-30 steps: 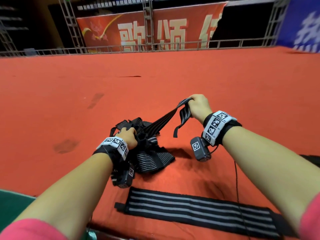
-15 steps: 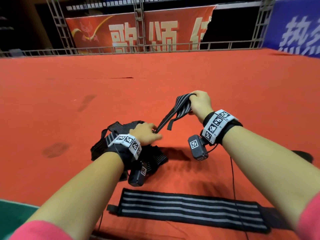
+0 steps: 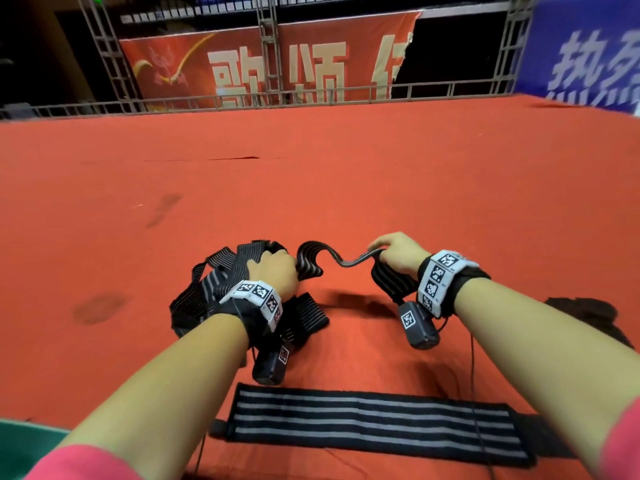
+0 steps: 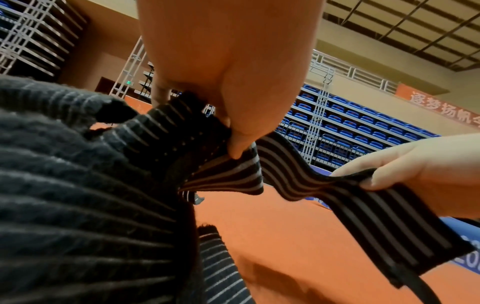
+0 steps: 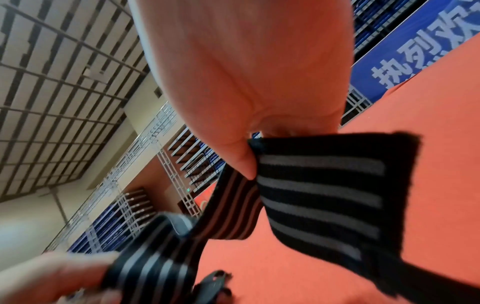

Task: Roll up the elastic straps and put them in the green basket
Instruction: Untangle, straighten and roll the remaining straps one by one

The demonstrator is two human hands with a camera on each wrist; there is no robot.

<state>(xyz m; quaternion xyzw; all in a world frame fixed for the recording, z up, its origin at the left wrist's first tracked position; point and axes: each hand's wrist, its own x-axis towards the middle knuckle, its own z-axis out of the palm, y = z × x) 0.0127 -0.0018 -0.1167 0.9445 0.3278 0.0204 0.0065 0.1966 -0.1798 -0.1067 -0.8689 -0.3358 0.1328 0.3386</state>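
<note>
1. Right now the person's left hand sits on top of a tangled heap of straps, black with grey stripes, lying on the red carpet.
2. From the left wrist view, that hand's thumb and fingers pinch one end of a single held strap right where it leaves the heap.
3. Over to the right, the right hand pinches the same strap further along, thumb under, fingers over the top; the right wrist view shows the thumb pressed against the band's edge.
4. Between the two hands the held strap hangs slack in a wavy curve above the carpet, not pulled tight.
5. Past the right hand, the strap's free end droops down under the wrist, with a thin black tail trailing off it.
6. Nearer the person, a second flat strap lies stretched out full length across the carpet, unrolled, well apart from both hands.
7. Down at the near left corner a green surface shows at the frame's edge; I cannot tell whether it is the basket.
8. Both wrists wear bands with black-and-white marker tags and small dark cameras hanging beneath.
9. Off to the far right, a dark lump rests on the carpet; it is too indistinct to name.
10. Behind the carpet stands a metal railing with a red banner and a blue banner beyond it.
</note>
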